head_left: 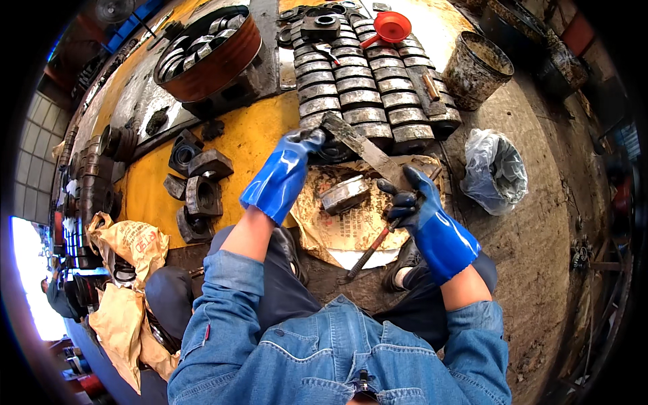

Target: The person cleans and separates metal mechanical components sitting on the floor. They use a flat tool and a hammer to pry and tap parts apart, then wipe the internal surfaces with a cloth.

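Observation:
My left hand (305,144), in a blue rubber glove with dark, dirty fingers, is closed around the upper end of a flat metal bar (368,150). The bar slopes down to the right. Its lower end lies between the fingers of my right hand (413,199), gloved alike, with some fingers partly spread. Below the bar, a thick metal block (345,194) with a bright, worn face rests on a brown paper sack (317,223). Beneath my right hand lies a tool with a red shaft and dark grip (368,255); my hand hides part of it.
Rows of rounded metal pieces (358,81) stand ahead, with a red plastic scoop (391,27) on top. A rusty drum (212,67) of metal parts is far left; loose nut-like blocks (202,196) lie nearer. On the right stand a stained bucket (476,71) and a plastic-lined container (496,172).

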`<act>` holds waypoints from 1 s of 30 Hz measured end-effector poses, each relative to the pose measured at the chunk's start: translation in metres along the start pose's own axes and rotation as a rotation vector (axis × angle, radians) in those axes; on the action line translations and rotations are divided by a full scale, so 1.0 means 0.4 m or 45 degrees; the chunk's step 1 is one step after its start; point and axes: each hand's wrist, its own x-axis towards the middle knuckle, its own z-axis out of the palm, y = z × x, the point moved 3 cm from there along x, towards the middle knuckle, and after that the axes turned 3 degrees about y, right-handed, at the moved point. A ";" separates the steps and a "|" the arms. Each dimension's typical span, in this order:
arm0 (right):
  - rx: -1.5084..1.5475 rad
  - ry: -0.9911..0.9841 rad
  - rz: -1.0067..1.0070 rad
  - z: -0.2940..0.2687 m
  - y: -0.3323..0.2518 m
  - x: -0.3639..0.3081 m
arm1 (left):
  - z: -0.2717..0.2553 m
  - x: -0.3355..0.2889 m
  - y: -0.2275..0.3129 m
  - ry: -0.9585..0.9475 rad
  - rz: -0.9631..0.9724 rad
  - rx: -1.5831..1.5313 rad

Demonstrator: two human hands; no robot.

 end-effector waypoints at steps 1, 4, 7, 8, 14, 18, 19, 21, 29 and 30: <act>0.024 -0.045 0.040 0.006 -0.006 -0.006 | -0.021 0.019 -0.033 -0.026 0.001 0.066; 0.100 0.010 -0.023 -0.020 -0.052 -0.006 | -0.018 0.024 -0.048 0.011 0.034 0.254; -0.003 -0.042 -0.214 -0.125 -0.151 0.030 | 0.049 0.005 -0.011 0.007 0.046 0.285; 0.032 0.266 -0.531 -0.105 -0.174 0.040 | 0.026 0.002 -0.007 0.000 0.048 0.308; -0.640 1.210 -1.058 -0.493 -0.433 0.057 | 0.066 -0.037 0.031 0.111 0.215 0.758; -1.569 1.899 -1.237 -0.666 -0.513 0.049 | 0.024 -0.026 -0.004 0.169 0.071 0.881; -1.699 2.001 -1.015 -0.661 -0.510 0.060 | 0.003 -0.023 -0.010 0.160 0.069 0.947; -1.942 2.172 -0.542 -0.650 -0.496 0.090 | -0.037 -0.013 -0.021 0.138 0.040 1.044; -2.719 1.720 -0.246 -0.618 -0.433 0.180 | -0.042 -0.007 0.002 0.170 0.186 1.026; -2.874 1.601 -0.319 -0.584 -0.412 0.171 | -0.056 -0.001 -0.004 0.168 0.232 0.971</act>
